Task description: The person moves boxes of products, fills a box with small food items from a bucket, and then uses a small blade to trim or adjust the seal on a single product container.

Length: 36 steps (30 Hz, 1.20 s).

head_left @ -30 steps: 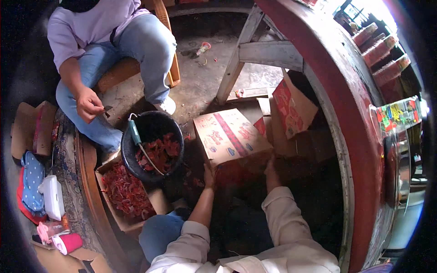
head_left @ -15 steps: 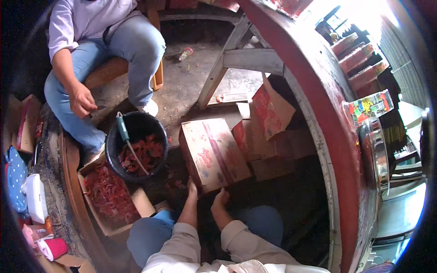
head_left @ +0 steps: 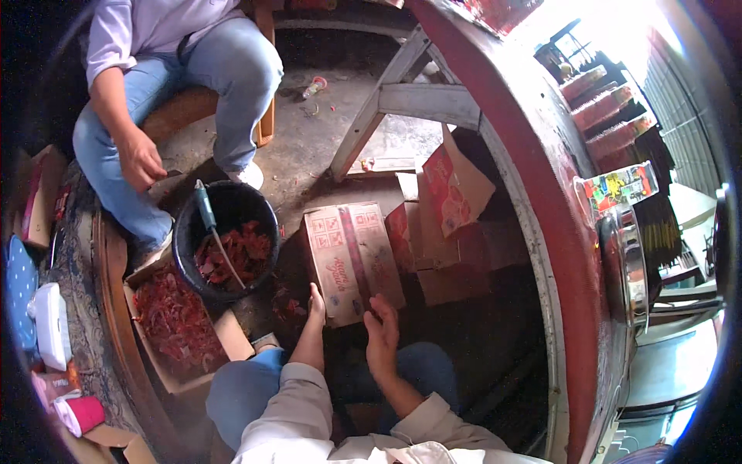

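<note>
A closed cardboard box (head_left: 349,259) lies on the floor in front of me, its top facing up. My left hand (head_left: 315,304) is at the box's near left corner, fingers straight up along its side; I cannot tell if it touches. My right hand (head_left: 382,329) is raised at the near right edge, fingers apart and slightly bent, not gripping. To the left stands a black bucket (head_left: 184,255) with a green-handled utensil (head_left: 205,206) and red peels inside. Beside it is an open carton (head_left: 236,338) holding red peels.
A seated person (head_left: 209,69) has a hand (head_left: 141,161) above the bucket. Cardboard scraps (head_left: 448,193) lie beyond the box. A wooden trestle (head_left: 417,100) and red-sided table (head_left: 572,325) curve along my right. A cloth bag (head_left: 22,286), white container (head_left: 52,325) and pink cup (head_left: 81,414) line the left.
The box has come down from a held, tilted position to lying squarer on the floor. My hands have loosened; the right moved left, then its fingers rose beside the box.
</note>
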{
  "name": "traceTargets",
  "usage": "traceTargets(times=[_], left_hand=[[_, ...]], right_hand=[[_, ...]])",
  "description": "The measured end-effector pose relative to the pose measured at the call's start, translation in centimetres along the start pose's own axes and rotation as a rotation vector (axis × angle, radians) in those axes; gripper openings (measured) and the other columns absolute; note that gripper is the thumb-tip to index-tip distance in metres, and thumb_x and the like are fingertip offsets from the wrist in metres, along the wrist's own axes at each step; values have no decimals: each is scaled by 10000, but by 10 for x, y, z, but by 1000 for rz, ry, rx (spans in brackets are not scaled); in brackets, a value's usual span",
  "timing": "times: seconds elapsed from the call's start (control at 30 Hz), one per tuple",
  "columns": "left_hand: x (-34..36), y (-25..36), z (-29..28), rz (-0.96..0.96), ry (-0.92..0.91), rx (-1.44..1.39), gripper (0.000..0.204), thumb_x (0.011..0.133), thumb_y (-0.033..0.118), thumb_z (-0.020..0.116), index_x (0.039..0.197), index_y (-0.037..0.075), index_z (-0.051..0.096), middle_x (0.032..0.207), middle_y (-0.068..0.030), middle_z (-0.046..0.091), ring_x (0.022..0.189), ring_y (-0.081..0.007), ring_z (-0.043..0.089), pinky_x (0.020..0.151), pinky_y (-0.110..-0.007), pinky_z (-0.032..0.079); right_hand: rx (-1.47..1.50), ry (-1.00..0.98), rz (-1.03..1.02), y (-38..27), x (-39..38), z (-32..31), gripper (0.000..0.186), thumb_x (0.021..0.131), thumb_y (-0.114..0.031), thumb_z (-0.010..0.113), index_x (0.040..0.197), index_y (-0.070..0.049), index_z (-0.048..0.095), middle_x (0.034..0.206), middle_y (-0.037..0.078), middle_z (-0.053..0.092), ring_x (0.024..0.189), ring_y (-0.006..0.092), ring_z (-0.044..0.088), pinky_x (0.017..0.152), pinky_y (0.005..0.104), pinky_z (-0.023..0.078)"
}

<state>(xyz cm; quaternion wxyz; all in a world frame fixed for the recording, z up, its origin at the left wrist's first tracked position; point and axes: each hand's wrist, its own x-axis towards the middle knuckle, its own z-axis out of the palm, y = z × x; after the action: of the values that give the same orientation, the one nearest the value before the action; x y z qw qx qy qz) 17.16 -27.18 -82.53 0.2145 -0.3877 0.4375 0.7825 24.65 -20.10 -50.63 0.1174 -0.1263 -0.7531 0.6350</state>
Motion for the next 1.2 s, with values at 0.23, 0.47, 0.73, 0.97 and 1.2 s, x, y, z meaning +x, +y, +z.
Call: traceTargets(times=[0.23,0.47,0.73,0.97,1.2], left_hand=[[-50,96,41,501,364,381,654,723,489,536,1063,-62,437,1023,-239,496,960,-315,482,830,-394,370],[-150,182,23,799,116,430,570,673,307,655,1034,-45,389,1008,-151,422,930,-230,424,826,-324,353],[-370,260,5,907,-45,222,437,795,230,544,1137,52,338,1101,-74,448,877,-149,519,714,-274,394],[-357,210,1,670,-318,604,457,797,331,519,1142,79,359,1081,-54,477,909,-164,524,716,-321,381],[-296,162,-7,525,-403,742,518,781,309,555,1156,34,327,990,-75,492,841,-157,526,614,-253,400]], right_hand=[[111,70,123,13,7,-27,282,806,-134,540,1064,-38,482,1064,77,486,993,157,442,872,288,338],[-35,41,-99,6,-4,-32,316,720,-34,605,1016,-53,496,937,64,510,814,126,505,714,283,428],[-127,-100,-566,-110,-57,-37,343,636,-32,651,952,-29,517,866,104,520,744,194,528,654,290,425],[-537,157,-914,-181,-88,-117,212,661,-108,644,858,-67,575,797,84,549,725,233,520,682,342,406],[-1195,877,-728,-267,-144,-271,51,711,-154,604,743,-116,611,720,38,593,675,216,519,641,319,398]])
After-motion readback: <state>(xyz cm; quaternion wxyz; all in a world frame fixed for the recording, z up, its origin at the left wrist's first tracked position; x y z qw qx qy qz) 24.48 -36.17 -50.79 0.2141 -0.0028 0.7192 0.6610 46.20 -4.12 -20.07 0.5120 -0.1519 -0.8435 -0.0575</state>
